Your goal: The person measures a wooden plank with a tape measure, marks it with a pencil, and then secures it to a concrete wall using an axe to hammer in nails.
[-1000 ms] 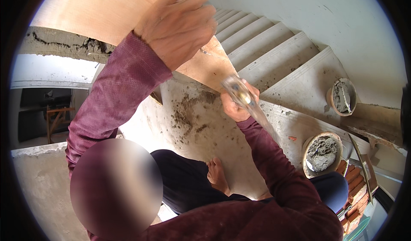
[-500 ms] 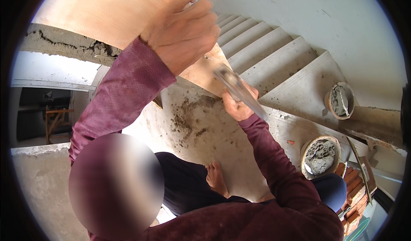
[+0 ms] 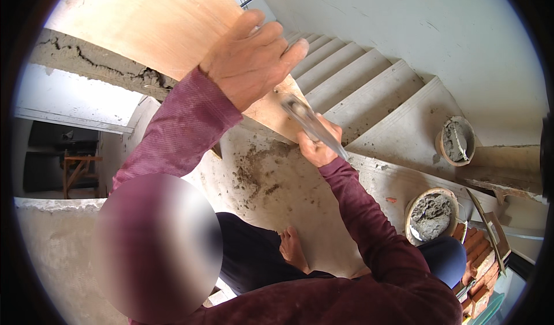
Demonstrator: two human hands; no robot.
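My left hand [image 3: 251, 59] is raised in front of a light plywood board [image 3: 156, 22], its back toward me. Its fingers are curled, with one knuckle sticking out to the right; what they hold, if anything, is hidden. Lower and to the right, my right hand [image 3: 314, 151] grips a plastering trowel [image 3: 306, 120]. The flat metal blade is seen nearly edge-on, tilted, beside the board's lower right end. Rough grey mortar [image 3: 86, 57] with a dark crack runs along the board's lower left edge.
Concrete stairs [image 3: 369, 91] climb beyond my hands along a pale wall [image 3: 461, 36]. Two buckets of grey mortar stand on the right, a nearer bucket [image 3: 411, 212] and a farther bucket [image 3: 470, 137]. Red bricks [image 3: 482, 261] are stacked lower right. Mortar splatters [image 3: 248, 172] mark the floor.
My left hand sits slightly lower and its fingers have shifted, one knuckle now standing out. The trowel has turned a little and is less blurred. The whole view has shifted slightly.
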